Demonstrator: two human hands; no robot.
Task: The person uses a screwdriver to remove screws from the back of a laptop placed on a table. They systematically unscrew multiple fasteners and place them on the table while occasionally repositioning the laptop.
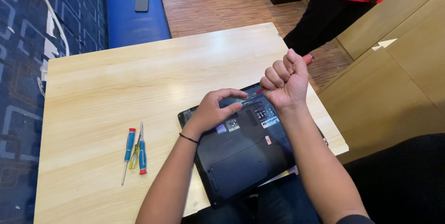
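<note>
A person's right hand (285,82), fisted around a red-handled screwdriver (308,59), works a screw on an upturned black laptop (241,152). The left hand (218,108), fingers curled, steadies the shaft. The next move likely needs steady downward pressure while turning.

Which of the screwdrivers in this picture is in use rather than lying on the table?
The red-handled screwdriver, gripped in the right hand over the laptop; the blue-handled screwdrivers lie untouched on the table.

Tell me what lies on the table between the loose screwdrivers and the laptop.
Nothing: in the head view, only bare table separates the screwdrivers from the laptop; the left forearm passes above it.
</note>
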